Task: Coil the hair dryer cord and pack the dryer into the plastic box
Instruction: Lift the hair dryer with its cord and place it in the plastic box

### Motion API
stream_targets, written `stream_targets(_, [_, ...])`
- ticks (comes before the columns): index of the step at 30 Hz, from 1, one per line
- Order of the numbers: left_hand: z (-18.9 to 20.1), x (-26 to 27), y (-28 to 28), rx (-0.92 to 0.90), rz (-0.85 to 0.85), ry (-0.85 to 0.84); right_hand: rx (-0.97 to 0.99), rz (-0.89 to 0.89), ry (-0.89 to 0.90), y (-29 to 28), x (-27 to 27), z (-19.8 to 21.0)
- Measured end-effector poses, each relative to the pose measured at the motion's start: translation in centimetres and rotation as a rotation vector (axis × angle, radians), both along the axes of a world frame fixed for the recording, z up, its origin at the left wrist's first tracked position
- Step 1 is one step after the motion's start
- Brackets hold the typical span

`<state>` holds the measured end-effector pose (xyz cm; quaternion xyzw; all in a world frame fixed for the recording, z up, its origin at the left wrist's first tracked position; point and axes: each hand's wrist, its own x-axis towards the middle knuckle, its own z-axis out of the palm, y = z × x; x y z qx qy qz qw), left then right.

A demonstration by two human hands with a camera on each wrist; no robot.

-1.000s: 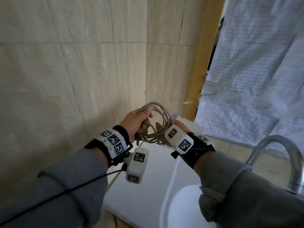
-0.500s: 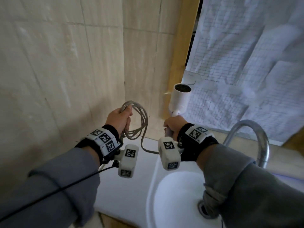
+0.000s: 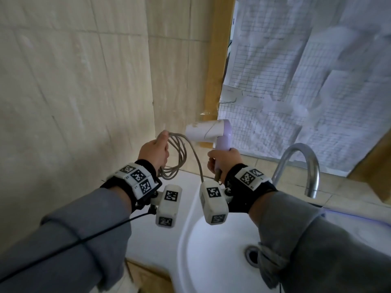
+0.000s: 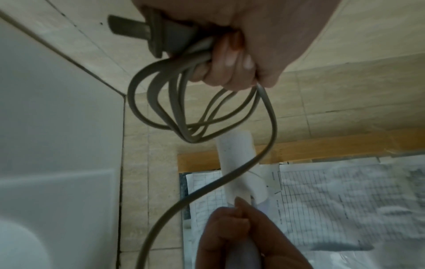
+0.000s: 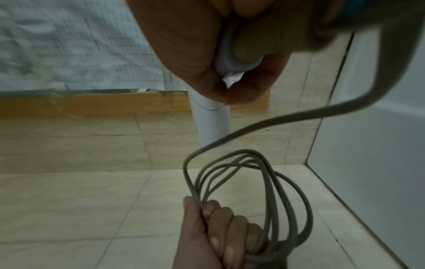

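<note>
My left hand (image 3: 154, 151) grips the grey cord (image 3: 177, 153), wound into several loops, together with its plug (image 4: 161, 34). One free strand (image 4: 232, 174) runs from the loops to the handle base. My right hand (image 3: 224, 160) is wrapped round the lilac handle of the hair dryer (image 3: 208, 132) and holds it upright. Its white barrel points left toward the tiled wall. In the right wrist view the handle base (image 5: 239, 56) and the cord loops (image 5: 264, 191) show. No plastic box is in view.
A white sink (image 3: 211, 250) with a drain (image 3: 251, 253) lies below my hands. A chrome tap (image 3: 296, 166) stands at the right. A beige tiled wall (image 3: 74, 92) is at the left, and a wooden frame (image 3: 218, 60) borders paper-covered mesh (image 3: 306, 81) behind.
My right hand has lifted the dryer clear of the coil and turned its barrel from facing up to pointing left. My left hand keeps its hold on the coiled cord.
</note>
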<state>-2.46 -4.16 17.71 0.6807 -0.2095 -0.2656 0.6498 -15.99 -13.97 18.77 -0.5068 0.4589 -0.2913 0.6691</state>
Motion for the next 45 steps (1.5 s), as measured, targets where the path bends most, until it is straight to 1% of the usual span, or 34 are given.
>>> stream_targets(2, [0.0, -1.1, 0.3, 0.046, 0.086, -0.028, 0.016, -0.009, -0.141, 0.3, -1.7, 0.1])
stream_targets(6, [0.9, -4.5, 1.0, 0.116, 0.231, -0.088, -0.038, 0.041, -0.254, 1.2, -5.3, 0.4])
stream_targets(9, [2.1, -7.7, 1.3, 0.159, 0.304, -0.233, -0.135, 0.088, -0.275, 2.2, -8.3, 0.9])
stream_targets(12, [3.0, -10.8, 1.6, 0.097, 0.28, -0.311, -0.283, 0.089, -0.255, 3.0, -11.2, 1.9])
stream_targets(16, [4.5, -16.5, 1.9, 0.048, 0.174, -0.396, -0.398, 0.013, -0.3, 3.6, -16.3, 3.5])
stream_targets(20, [5.9, -23.1, 1.7, 0.038, 0.055, -0.509, -0.498, -0.058, -0.268, 3.6, -21.8, 4.1])
stream_targets(25, [6.7, -30.9, 0.3, 0.052, -0.153, -0.532, -0.52, -0.124, -0.329, 3.8, -28.5, 4.2])
stream_targets(28, [7.1, -35.4, -0.5, 0.017, -0.304, -0.488, -0.497, -0.179, -0.361, 3.5, -32.7, 4.2])
stream_targets(32, [7.4, -40.7, -1.8, -0.028, -0.637, -0.297, -0.38, -0.219, -0.478, 2.9, -38.6, 4.3])
stream_targets(35, [7.1, -43.2, -2.9, -0.049, -0.8, -0.186, -0.357, -0.204, -0.534, 2.6, -42.4, 4.0])
stream_targets(39, [6.6, -46.5, -4.3, -0.068, -0.9, -0.167, -0.406, -0.197, -0.455, 2.0, -46.8, 3.6])
stream_targets(43, [6.3, -49.7, -5.9, -0.098, -0.889, -0.124, -0.427, -0.283, -0.324, 0.7, -49.0, 3.2])
stream_targets(45, [5.8, -51.0, -7.1, -0.11, -0.888, -0.121, -0.407, -0.343, -0.306, -0.3, -49.8, 3.1])
